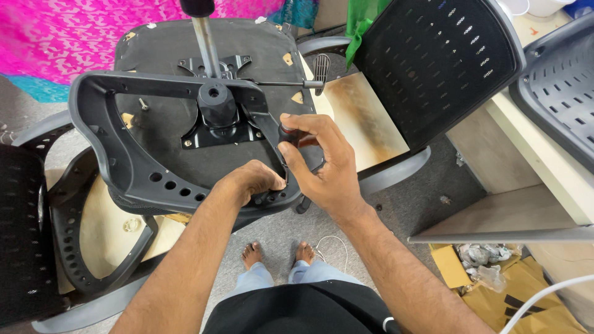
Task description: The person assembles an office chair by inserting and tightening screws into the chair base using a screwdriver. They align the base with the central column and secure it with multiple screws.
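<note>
An upturned black office chair seat (161,117) lies in front of me, its metal mechanism plate (216,124) and gas-lift column (207,43) pointing up. A dark grey plastic armrest frame (124,167) with a row of holes lies across the seat. My left hand (250,182) is closed on the frame's near edge, by its holes. My right hand (322,164) grips the black and red handle of a screwdriver (288,133), held upright against the frame next to my left hand. The tool's tip is hidden.
More chair parts surround me: a black perforated backrest (433,62) at upper right, another grey frame (80,247) and mesh back (21,235) at left. A beige table (544,148) stands right, cardboard (526,291) beneath it. My bare feet (278,253) are on grey carpet.
</note>
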